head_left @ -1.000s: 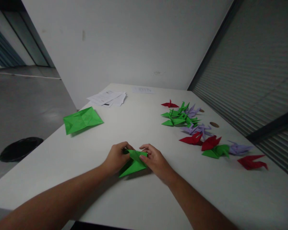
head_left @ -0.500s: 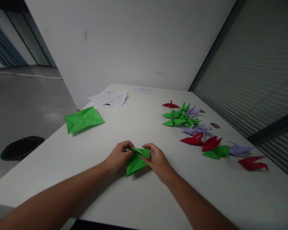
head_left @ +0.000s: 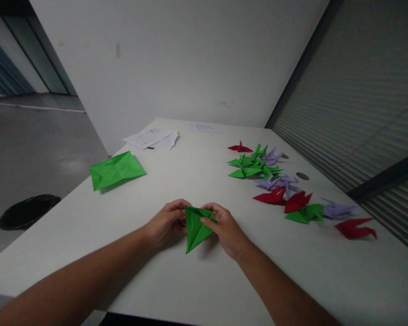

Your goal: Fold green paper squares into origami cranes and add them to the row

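Both hands are working a mid-fold crease: the left hand (head_left: 165,220) and right hand (head_left: 224,226) are each pinching an upper corner of the green, kite-shaped folded paper (head_left: 194,226), its point seemingly resting on the white bench (head_left: 190,280), left of the finished paper cranes (head_left: 275,181). Judging by this, the next move calls for aligned edges before pressing.

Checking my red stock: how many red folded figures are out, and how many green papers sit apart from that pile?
Red folded figures: 4
Creased green sheet, lying flat: 1
Half-folded green piece: 1
Total: 6
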Available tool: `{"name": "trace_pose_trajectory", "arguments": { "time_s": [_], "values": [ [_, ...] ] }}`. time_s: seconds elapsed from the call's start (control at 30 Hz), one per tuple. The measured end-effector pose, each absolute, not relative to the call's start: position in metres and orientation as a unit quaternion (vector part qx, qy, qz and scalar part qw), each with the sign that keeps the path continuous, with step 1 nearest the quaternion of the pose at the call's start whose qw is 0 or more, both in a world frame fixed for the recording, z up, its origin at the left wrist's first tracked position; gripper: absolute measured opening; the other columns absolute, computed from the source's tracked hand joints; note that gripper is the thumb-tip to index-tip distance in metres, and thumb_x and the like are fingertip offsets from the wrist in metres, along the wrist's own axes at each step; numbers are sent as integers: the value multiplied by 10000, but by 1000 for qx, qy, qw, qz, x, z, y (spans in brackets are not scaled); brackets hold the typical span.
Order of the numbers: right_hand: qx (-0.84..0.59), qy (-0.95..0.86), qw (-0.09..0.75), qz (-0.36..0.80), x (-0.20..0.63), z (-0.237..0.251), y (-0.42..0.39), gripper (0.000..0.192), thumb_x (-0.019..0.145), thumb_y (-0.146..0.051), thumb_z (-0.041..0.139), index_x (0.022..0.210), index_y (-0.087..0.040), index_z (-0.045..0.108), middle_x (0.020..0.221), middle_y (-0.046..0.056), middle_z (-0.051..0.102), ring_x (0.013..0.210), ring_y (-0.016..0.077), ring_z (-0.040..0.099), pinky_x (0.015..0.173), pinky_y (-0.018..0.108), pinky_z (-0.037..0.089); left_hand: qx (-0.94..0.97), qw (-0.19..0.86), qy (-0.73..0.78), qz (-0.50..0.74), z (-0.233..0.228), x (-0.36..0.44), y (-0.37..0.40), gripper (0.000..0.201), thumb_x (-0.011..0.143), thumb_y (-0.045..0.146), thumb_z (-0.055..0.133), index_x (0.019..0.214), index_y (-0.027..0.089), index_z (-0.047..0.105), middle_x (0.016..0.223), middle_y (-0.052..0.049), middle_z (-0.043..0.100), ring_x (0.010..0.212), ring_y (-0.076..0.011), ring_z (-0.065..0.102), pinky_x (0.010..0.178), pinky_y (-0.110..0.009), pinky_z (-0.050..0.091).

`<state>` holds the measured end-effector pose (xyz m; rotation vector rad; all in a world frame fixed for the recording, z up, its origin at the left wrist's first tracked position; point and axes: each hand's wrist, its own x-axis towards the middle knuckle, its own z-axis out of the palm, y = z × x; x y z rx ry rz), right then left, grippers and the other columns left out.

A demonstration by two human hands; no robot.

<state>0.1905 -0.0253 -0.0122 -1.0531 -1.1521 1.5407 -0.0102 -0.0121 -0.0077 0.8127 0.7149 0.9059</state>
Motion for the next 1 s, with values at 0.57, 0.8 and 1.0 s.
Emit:
{"name": "trace_pose_trajectory", "arguments": {
  "time_s": [0.57, 0.8, 1.0],
  "values": [
    [-481, -506, 430, 573, 194, -22, -22, 511, 592, -313, 928, 985, -217, 617, 770, -19, 660, 683, 179, 622, 596, 292, 505, 379, 784, 296, 392, -12, -9, -15, 257, 785, 197, 798, 999, 209, 656, 901, -21, 691, 732, -131, 652, 639, -240, 512],
    [-477, -516, 436, 561, 197, -19, -23, 462, 630, -281, 892, 993, -216, 613, 780, -17, 649, 689, 172, 609, 606, 285, 495, 375, 790, 290, 390, -6, -9, -17, 261, 766, 154, 753, 1004, 197, 656, 924, -39, 697, 787, -165, 669, 694, -276, 545],
    [-461, -506, 450, 573, 196, -19, -23, 461, 663, -305, 881, 1007, -217, 587, 787, -22, 647, 672, 156, 601, 608, 275, 476, 372, 788, 280, 403, -11, -9, -16, 239, 780, 154, 785, 973, 186, 649, 885, -26, 676, 749, -135, 643, 672, -246, 531]
  ]
}}
